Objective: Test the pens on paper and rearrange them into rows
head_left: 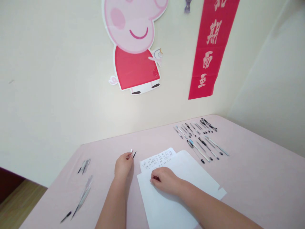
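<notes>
My left hand (124, 166) is closed in a pinch just left of the paper. A small white piece (132, 150) sticks up from its fingertips; the rest is hidden by the fingers. Beside them shows a thin, dark pointed piece (134, 155), and I cannot tell whether the hand touches it. My right hand (164, 180) rests with curled fingers on a blank white sheet (152, 210). What its fingers hold, if anything, is hidden. Under that sheet's far edge lies a paper with handwriting (157, 160).
Several pens (209, 146) lie in two rows on the pink table (257, 178) at the far right. At the left are a small group of pen parts (84, 166), a pale pen barrel (83, 197) and a black cap (66, 217). A wall (71, 105) borders the far edge.
</notes>
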The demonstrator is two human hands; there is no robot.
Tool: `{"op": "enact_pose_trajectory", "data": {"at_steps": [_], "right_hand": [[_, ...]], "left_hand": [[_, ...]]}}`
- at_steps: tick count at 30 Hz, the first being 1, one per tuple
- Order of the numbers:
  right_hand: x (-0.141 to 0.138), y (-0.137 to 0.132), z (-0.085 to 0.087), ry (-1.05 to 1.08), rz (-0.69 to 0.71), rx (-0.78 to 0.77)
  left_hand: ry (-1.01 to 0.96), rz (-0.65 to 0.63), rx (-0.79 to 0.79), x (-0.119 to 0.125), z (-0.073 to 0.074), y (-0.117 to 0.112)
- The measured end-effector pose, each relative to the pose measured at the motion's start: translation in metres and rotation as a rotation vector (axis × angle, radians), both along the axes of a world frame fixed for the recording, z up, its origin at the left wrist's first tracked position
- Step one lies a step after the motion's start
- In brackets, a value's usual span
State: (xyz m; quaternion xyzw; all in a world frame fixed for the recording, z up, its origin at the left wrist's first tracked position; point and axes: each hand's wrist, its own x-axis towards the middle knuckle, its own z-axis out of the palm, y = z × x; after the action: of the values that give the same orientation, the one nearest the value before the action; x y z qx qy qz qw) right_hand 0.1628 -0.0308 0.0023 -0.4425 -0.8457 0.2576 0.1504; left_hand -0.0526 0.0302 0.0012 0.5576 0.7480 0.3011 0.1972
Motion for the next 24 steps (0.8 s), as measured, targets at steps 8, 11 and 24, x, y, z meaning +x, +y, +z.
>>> {"op": "enact_pose_trajectory", "data": {"at_steps": [8, 11, 24], "right_hand": [[0.0, -0.001, 0.004, -0.001, -0.004, -0.012], [0.0, -0.001, 0.003, 0.007, -0.001, -0.006], [0.001, -0.001, -0.001, 0.014, -0.002, -0.006]], "left_hand": [[-0.494, 0.111, 0.039, -0.01, -0.004, 0.004], [-0.741, 0.127, 0.044, -0.012, -0.003, 0.004], [-1.085, 0.094, -0.057, -0.007, 0.013, -0.004]]}}
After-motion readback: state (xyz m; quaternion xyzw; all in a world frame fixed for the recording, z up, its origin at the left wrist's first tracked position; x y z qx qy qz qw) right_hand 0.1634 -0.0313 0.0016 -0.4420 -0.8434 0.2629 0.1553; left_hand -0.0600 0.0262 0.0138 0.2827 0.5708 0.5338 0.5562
